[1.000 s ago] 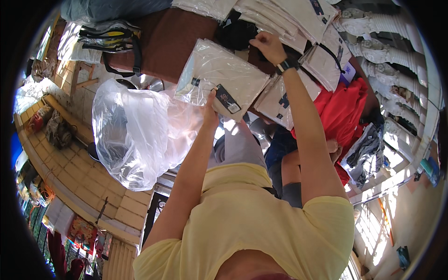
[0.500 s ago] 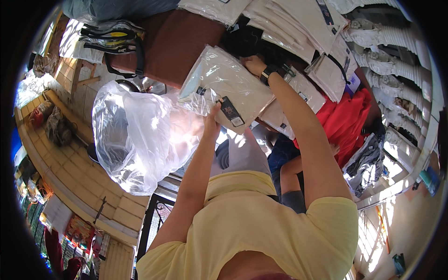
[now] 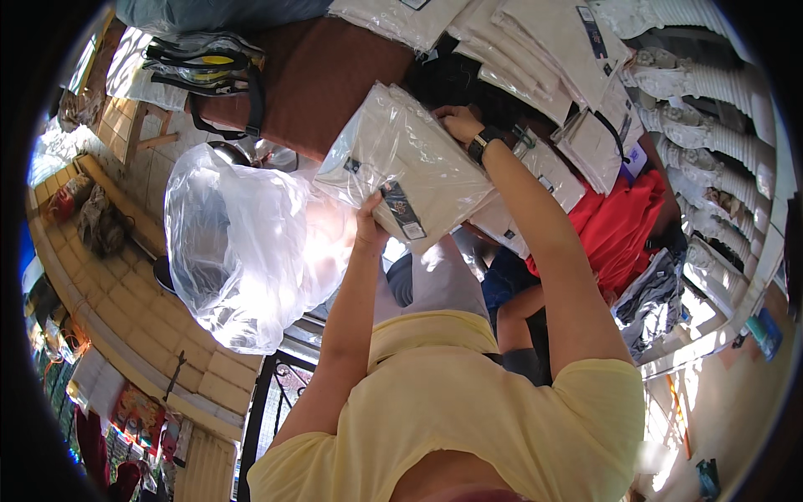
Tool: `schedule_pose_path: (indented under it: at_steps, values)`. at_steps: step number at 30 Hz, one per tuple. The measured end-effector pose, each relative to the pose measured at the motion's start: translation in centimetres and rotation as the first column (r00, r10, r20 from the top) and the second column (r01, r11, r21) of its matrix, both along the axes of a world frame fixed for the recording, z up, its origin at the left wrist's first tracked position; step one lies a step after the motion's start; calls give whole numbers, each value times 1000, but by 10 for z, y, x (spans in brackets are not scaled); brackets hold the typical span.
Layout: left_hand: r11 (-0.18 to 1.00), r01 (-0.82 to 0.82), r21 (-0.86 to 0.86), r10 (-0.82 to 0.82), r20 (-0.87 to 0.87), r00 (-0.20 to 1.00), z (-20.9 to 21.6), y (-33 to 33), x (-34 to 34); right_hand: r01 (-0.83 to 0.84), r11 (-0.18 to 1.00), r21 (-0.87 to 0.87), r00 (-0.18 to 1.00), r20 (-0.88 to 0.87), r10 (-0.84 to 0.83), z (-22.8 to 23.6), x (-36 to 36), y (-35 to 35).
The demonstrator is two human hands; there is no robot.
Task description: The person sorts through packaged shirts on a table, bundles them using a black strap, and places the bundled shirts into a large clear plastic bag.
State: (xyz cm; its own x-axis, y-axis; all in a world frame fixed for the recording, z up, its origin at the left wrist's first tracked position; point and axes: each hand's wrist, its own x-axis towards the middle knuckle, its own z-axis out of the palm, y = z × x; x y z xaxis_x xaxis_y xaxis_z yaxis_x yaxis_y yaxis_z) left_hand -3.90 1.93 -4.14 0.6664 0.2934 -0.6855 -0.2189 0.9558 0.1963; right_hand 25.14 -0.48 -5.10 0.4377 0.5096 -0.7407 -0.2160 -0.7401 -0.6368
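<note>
A clear plastic bag with a folded cream garment [image 3: 418,151] inside is held up in front of me, tilted. My left hand [image 3: 370,219] grips its near left edge, thumb beside a dark hang tag [image 3: 403,209]. At the far right edge, my right hand [image 3: 462,125], with a black watch on the wrist, has its fingers bent against the plastic; its fingertips are partly hidden. Below my right forearm lies another bagged cream garment [image 3: 535,176]. Black cloth [image 3: 435,79] sits just beyond my right hand.
Several bagged garments [image 3: 535,50] are piled at the far right on a brown surface [image 3: 309,75]. A large clear plastic bag [image 3: 242,251] stands to the left. Red cloth [image 3: 619,217] lies at the right, near white balusters [image 3: 703,125]. Another person's arm [image 3: 517,314] shows below my right arm.
The bagged garment has tilted slightly, and my left hand has shifted a little left and down with it. My right hand has moved slightly right and down along the far edge.
</note>
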Motion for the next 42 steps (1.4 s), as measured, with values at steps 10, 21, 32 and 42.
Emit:
schedule_pose_path:
  at_steps: [10,21,32,42]
  values:
    - [999,9,-36,4,339,941,-35,25,-13,-511,811,287,844,-11,536,24,27,33]
    - [988,-139,61,94,471,877,-20,64,-5,-383,796,469,898,-14,440,27,44,58]
    - [989,-145,6,130,405,905,32,67,-27,-369,751,548,921,109,373,41,13,60]
    - [992,-54,110,31,199,980,66,77,-35,-280,745,605,839,-223,496,164,-35,-17]
